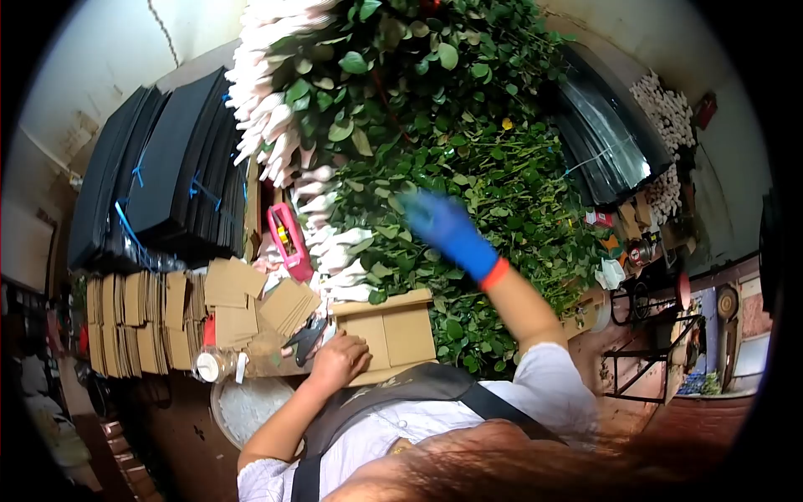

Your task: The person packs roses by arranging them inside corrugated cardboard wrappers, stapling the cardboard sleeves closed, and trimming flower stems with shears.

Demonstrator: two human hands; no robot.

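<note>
Grips both unclear, right hand (437,221) outstretched over foliage (519,184), left hand (341,358) at box (407,335)

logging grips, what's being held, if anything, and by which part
Cannot tell: left hand rests at the cardboard box; right hand is blurred over leaves.

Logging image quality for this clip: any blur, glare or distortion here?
Head view: the blue-gloved right hand is blurred; head view: shine whitens part of the dark plastic bundle; head view: wide-angle bending near the edges, black corners.
</note>
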